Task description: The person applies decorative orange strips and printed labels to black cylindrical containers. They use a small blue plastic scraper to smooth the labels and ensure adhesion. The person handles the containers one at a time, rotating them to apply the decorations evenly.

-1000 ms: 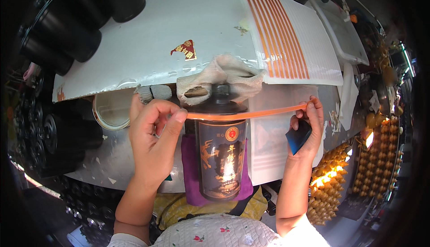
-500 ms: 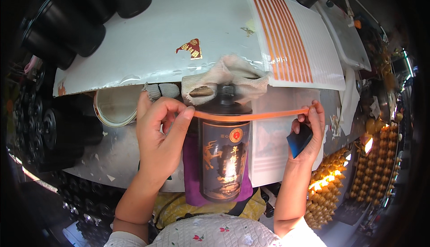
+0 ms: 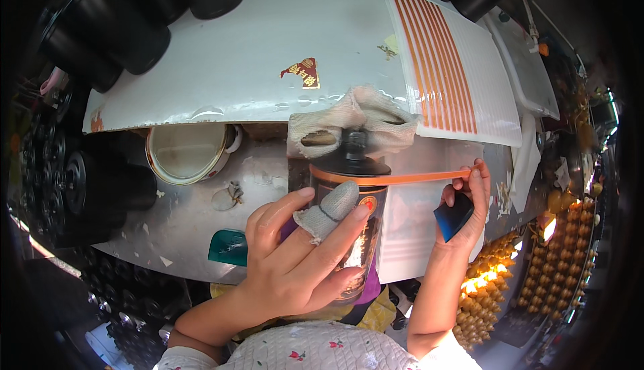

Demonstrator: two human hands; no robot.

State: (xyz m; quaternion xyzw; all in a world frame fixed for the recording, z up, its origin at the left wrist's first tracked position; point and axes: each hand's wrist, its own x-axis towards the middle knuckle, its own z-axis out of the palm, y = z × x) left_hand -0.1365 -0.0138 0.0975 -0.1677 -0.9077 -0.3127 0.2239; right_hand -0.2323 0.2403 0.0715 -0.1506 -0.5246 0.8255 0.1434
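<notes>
Under the head camera, at the worktop's (image 3: 201, 222) near edge, the left hand (image 3: 295, 262) wraps the dark glass bottle (image 3: 349, 229), its cloth-wrapped finger pressing an orange strip (image 3: 402, 177) onto the shoulder. The right hand (image 3: 466, 202), clear of the bottle's right side, pinches the strip's free end taut and also holds a blue scraper (image 3: 453, 214). Banding seems underway; next the strip likely needs smoothing round, kept level.
</notes>
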